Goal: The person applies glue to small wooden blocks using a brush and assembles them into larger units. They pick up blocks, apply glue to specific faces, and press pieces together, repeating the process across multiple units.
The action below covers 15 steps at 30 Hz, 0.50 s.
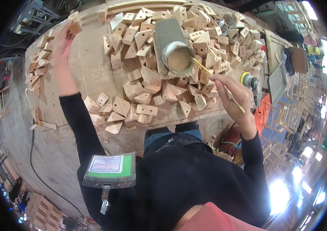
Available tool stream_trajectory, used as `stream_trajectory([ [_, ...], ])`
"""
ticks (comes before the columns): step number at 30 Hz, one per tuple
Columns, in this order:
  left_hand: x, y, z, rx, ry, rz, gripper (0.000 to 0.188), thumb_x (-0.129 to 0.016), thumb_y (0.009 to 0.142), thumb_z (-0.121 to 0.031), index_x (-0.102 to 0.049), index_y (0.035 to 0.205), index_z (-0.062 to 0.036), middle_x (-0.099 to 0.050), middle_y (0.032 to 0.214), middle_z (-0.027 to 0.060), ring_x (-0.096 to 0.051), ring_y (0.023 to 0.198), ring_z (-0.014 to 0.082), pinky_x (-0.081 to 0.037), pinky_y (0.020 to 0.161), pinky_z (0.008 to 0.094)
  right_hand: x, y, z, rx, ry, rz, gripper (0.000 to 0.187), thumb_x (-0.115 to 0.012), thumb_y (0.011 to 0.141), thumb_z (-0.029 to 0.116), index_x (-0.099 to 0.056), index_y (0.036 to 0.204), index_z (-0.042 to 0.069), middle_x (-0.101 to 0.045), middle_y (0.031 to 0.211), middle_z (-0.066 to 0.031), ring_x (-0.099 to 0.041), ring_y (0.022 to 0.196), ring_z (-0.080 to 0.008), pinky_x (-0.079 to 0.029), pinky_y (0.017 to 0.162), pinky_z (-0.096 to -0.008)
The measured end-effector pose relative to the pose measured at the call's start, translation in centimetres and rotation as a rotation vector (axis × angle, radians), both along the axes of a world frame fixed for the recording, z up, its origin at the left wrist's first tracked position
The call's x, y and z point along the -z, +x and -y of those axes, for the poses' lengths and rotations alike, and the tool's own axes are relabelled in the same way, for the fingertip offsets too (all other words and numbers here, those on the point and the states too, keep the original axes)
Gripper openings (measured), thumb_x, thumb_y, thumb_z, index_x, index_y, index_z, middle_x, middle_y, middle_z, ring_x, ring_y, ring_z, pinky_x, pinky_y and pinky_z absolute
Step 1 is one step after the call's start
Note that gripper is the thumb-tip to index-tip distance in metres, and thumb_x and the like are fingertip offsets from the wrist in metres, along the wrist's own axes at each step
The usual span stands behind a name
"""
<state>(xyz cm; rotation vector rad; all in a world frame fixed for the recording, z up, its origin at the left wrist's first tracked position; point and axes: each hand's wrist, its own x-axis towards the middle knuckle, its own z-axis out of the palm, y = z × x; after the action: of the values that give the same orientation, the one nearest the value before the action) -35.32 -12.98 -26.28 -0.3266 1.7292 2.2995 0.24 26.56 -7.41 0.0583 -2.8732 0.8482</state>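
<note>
At the far left of the table, my left hand is stretched out with its fingers closed on a small wooden block. My right hand pinches a thin yellowish stick. The stick's far end reaches the rim of a round pot holding tan, paste-like stuff; whether the tip dips in, I cannot tell. A grey flat slab lies beside the pot. Many cut wooden blocks, several with drilled holes, are heaped around them.
A row of blocks runs along the table's left edge. At the right stand a yellow-and-grey power sander and a grey tray. A dark cable crosses the floor at left. Wooden frames stand at the far right.
</note>
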Motion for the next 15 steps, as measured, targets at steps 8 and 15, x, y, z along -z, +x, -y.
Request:
stream_trajectory([
  [8,-9.7,19.9,-5.9,0.043,0.293,-0.079,0.035,-0.063,0.091,-0.016,-0.054,0.119,0.0022,-0.061,0.114,0.0092,-0.058,0.108,0.0172,-0.044,0.100,0.0320,-1.3,3.1,-3.1,0.032,-0.088,-0.085,0.019,-0.053,0.096,0.010,-0.066,0.107,0.001,-0.071,0.097,-0.0103,-0.069,0.090,-0.0182,-0.053,0.079,-0.0284],
  [15,-13.0,33.3,-22.8,0.432,0.276,-0.040,0.053,-0.070,0.083,-0.006,-0.043,0.128,0.0037,-0.060,0.113,0.0120,-0.059,0.103,0.0160,-0.049,0.093,0.0295,1.0,7.8,-4.9,0.200,-0.762,0.032,0.031,-0.045,0.102,0.020,-0.058,0.121,-0.001,-0.070,0.100,-0.0118,-0.068,0.092,-0.0162,-0.052,0.082,-0.0253],
])
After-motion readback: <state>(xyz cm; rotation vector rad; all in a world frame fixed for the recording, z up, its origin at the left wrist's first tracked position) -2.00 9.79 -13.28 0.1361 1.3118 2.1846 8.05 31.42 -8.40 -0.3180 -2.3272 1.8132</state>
